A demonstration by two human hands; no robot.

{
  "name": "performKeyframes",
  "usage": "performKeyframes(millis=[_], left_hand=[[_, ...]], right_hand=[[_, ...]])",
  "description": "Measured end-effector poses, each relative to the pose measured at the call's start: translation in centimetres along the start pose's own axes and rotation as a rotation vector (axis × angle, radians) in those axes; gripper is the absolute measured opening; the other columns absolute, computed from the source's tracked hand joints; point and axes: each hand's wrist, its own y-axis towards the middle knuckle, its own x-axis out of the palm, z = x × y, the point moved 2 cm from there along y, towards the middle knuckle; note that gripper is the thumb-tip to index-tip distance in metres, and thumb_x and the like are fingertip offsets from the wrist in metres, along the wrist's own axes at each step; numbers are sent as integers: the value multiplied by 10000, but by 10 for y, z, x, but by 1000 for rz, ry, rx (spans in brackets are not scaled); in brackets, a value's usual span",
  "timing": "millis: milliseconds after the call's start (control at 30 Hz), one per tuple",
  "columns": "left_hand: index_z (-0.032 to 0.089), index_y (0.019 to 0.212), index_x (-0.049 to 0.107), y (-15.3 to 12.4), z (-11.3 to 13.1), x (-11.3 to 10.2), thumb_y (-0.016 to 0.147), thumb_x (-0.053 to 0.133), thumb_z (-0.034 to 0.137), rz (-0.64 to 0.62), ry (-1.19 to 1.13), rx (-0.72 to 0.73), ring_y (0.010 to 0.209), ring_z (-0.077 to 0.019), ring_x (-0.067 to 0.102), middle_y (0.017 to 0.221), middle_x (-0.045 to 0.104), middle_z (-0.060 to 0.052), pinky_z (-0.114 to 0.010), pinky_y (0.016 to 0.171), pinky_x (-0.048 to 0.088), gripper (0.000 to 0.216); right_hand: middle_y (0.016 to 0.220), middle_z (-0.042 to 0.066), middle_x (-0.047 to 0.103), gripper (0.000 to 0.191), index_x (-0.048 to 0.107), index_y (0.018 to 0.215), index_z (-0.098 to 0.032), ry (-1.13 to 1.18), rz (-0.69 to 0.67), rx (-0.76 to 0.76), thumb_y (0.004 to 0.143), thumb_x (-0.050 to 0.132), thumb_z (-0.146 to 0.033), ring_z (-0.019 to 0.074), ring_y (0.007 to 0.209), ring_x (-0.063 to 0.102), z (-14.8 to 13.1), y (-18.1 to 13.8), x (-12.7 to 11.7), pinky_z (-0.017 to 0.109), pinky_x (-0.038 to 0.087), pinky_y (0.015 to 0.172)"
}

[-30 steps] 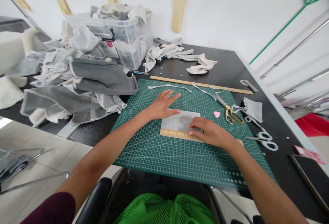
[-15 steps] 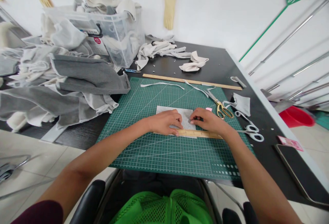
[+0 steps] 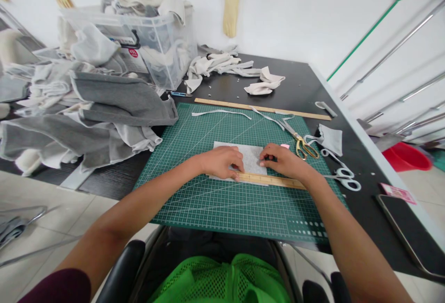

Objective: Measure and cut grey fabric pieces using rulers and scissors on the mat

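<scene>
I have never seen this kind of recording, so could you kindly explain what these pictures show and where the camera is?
There is no machine here: the single camera is worn on a person's head and looks down at their bare hands. A green cutting mat lies on a black table. On it sits a small grey fabric piece with a short wooden ruler along its near edge. The left hand presses on fabric and ruler; the right hand rests its fingertips on the fabric, and I cannot tell whether it pinches anything. Gold scissors, white-handled scissors, a long ruler and a pile of grey cloth lie around.
</scene>
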Motion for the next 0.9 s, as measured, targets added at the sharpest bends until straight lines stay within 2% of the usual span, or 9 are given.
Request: performKeyframes(millis=[167,267,433,500,633,900], left_hand=[[224,921,772,-3,-4,-4,834,756,269,14,-92,-11,820,-154,608,835,721,-5,-282,775,434,99],[228,904,780,-4,-7,-6,832,747,269,-22,-127,-61,784,-151,626,808,720,-7,-270,726,435,89],[217,951,771,-4,-5,-8,808,770,301,-40,-145,-118,710,-136,612,804,707,-5,-258,649,415,166],[223,998,763,-5,-4,-9,811,776,299,-23,-138,-78,778,-152,623,840,709,-12,-269,701,433,202],[236,1013,758,-5,-8,-9,881,709,239,-6,-132,15,942,-186,609,917,711,-34,-310,849,448,141],[233,992,762,-4,-19,-9,862,736,223,-44,-193,10,948,-183,593,939,693,-31,-334,911,444,133]], right_hand=[[935,46,630,133,700,936,-227,4,1,6,880,697,-348,193,806,591,-3,1,0,339,475,753],[910,49,654,147,696,934,-225,-30,13,24,915,644,-360,194,774,602,-5,0,-5,336,479,724],[883,86,674,181,688,958,-212,-329,312,188,961,543,-320,252,813,625,12,-12,-30,384,482,750],[933,116,671,209,694,1026,-199,-443,349,262,945,557,-335,290,885,632,25,-19,-37,414,488,796],[890,113,665,229,701,1013,-207,-450,282,328,944,550,-365,305,920,630,44,-26,-36,423,486,837],[851,73,650,125,590,876,-250,-364,334,363,851,646,-359,287,839,616,52,-25,-36,397,464,736]])
